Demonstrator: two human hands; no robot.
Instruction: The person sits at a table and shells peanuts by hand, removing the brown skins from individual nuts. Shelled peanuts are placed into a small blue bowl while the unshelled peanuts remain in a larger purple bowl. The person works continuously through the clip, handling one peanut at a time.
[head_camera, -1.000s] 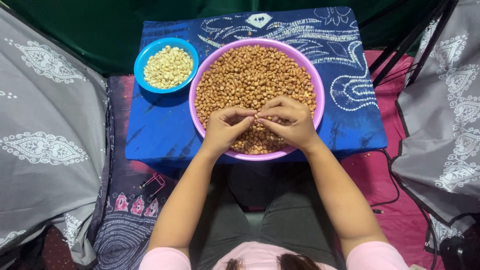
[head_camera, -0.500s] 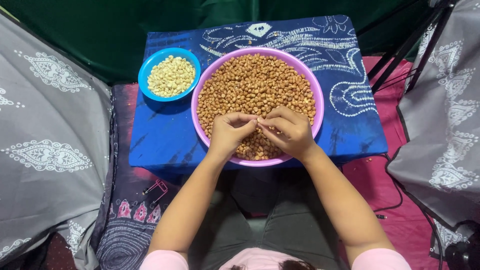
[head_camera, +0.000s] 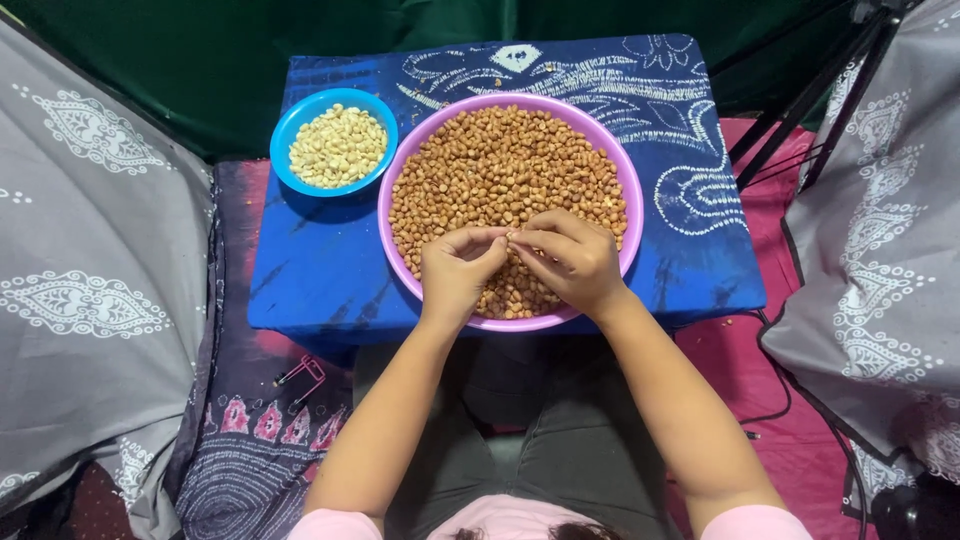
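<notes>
Bent over the pink bowl (head_camera: 384, 205), heaped with brown-skinned peanuts (head_camera: 500, 165), on a low table (head_camera: 320, 275) draped in blue patterned cloth. Brought both hands together above the near part of that bowl, just inside its rim. Kept the left hand (head_camera: 458, 272) curled, thumb and forefinger closed in a pinch. Kept the right hand (head_camera: 572, 262) curled the same way, fingertips meeting the left's over the heap. Pinched what looked like a single peanut (head_camera: 510, 237) between the two sets of fingertips; too small and too covered to tell whether skinned or not.

Judged the step in hand as rubbing or splitting the skin off one nut, right over the heap. Left of the pink bowl, almost touching its rim, had a smaller blue bowl (head_camera: 283, 140) holding pale, skinless nuts (head_camera: 338, 147).

Judged that a next move would call for a light roll between the fingertips rather than a hard squeeze, then a short reach leftward from the pink bowl to the blue one, staying clear of both rims.

Right of the pink bowl, well apart, dark tripod legs (head_camera: 790, 130); far left of it, grey patterned cloth (head_camera: 90, 250).
</notes>
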